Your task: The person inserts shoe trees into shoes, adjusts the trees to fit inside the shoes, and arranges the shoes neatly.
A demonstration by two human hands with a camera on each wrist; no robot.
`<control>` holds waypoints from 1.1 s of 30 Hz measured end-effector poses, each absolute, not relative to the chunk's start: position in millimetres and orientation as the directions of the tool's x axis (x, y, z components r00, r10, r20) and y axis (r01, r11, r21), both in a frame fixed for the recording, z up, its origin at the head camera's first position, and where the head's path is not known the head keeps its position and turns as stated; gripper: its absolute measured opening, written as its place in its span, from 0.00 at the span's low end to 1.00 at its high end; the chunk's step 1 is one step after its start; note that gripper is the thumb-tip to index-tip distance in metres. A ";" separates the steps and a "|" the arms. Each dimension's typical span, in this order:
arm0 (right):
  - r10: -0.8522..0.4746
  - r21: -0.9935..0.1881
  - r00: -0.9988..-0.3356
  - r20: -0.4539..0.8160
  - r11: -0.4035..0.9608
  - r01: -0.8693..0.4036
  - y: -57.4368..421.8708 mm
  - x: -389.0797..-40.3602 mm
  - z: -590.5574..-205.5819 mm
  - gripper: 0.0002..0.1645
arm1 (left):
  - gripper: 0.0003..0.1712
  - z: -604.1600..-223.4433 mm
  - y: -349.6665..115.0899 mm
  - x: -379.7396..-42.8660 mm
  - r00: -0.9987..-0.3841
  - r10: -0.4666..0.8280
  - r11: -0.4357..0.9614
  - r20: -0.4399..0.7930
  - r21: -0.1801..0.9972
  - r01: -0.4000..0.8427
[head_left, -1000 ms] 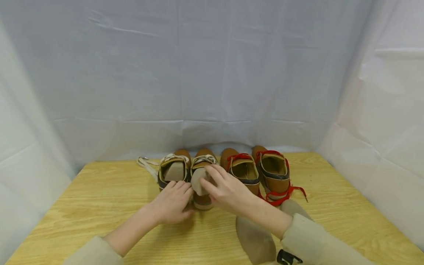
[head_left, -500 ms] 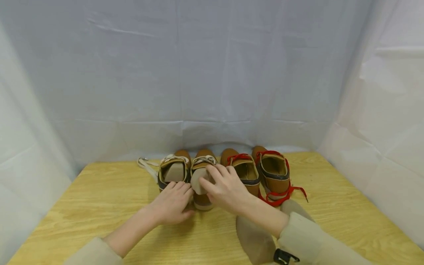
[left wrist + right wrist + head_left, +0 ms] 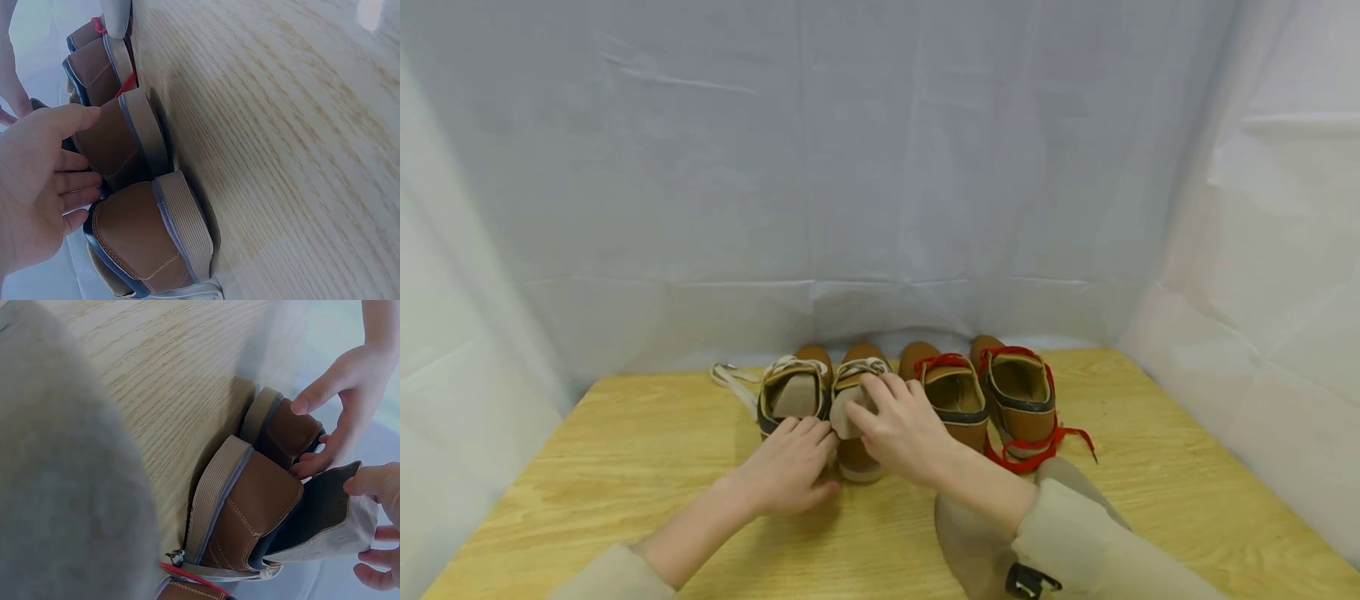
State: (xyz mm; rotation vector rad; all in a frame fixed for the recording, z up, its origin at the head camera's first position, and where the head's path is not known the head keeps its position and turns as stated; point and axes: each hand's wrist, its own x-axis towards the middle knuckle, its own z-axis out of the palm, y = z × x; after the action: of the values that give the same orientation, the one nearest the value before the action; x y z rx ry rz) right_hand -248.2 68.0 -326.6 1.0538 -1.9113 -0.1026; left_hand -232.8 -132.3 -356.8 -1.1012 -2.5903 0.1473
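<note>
My right hand (image 3: 904, 429) pinches a grey insole (image 3: 844, 414) between thumb and fingers. In the right wrist view the insole (image 3: 331, 540) is bent and slants out of the opening of a brown shoe with white laces (image 3: 250, 500), its dark underside showing. My left hand (image 3: 793, 467) lies by the heels of the white-laced pair, fingers loose. In the left wrist view the left thumb overlaps the heel of that same shoe (image 3: 109, 144), and the fingertips are close to the collar of the leftmost shoe (image 3: 134, 228). A grey insole (image 3: 797, 396) shows inside the leftmost shoe.
Two brown shoes with red laces, one nearer (image 3: 953, 400) and one farther right (image 3: 1018, 387), stand to the right. Two more grey insoles, one under the right forearm (image 3: 966, 542) and one beside it (image 3: 1075, 479), lie on the wooden table (image 3: 700, 433). White sheeting (image 3: 850, 167) surrounds it.
My right hand has shifted slightly left, the insole tilting a little with it. The left hand stays in place by the heels. The whole head view has dipped slightly.
</note>
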 end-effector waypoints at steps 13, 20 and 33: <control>-0.673 0.302 -0.356 0.649 0.656 -0.691 65.9 -250.6 -321.4 0.20 | 0.31 -354.1 -131.7 -231.6 -0.664 0.713 0.701 0.224 -0.214 0.680; -0.676 0.302 -0.391 0.625 0.671 -0.678 61.9 -251.8 -319.2 0.17 | 0.32 -353.9 -132.4 -231.7 -0.666 0.713 0.701 0.220 -0.215 0.680; -0.654 0.264 -0.485 0.581 0.715 -0.648 56.2 -255.8 -317.4 0.20 | 0.33 -353.1 -132.3 -230.2 -0.649 0.722 0.692 0.240 -0.241 0.681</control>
State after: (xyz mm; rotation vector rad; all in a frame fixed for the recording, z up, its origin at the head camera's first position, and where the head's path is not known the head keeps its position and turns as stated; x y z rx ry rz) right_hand -255.8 56.2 -317.4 0.9838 -2.2435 -0.0117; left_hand -230.2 -132.3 -353.1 -1.1059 -2.5873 0.1849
